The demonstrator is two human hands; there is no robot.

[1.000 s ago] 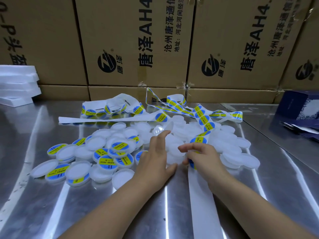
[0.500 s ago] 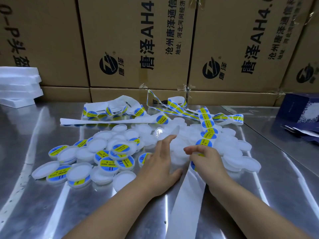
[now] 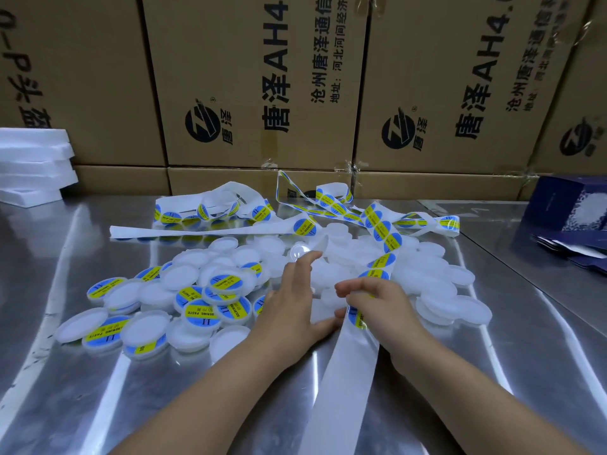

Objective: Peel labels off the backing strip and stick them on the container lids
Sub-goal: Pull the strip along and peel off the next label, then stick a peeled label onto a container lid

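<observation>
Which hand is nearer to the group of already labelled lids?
Left. The left hand lies over plain lids just right of the labelled lids; the right hand is farther right, beyond the left hand, pinching the backing strip.

One wide-angle camera, worn on the head, looks forward and down over the table from its near edge, close in, facing the boxes stacked along the far edge.
</observation>
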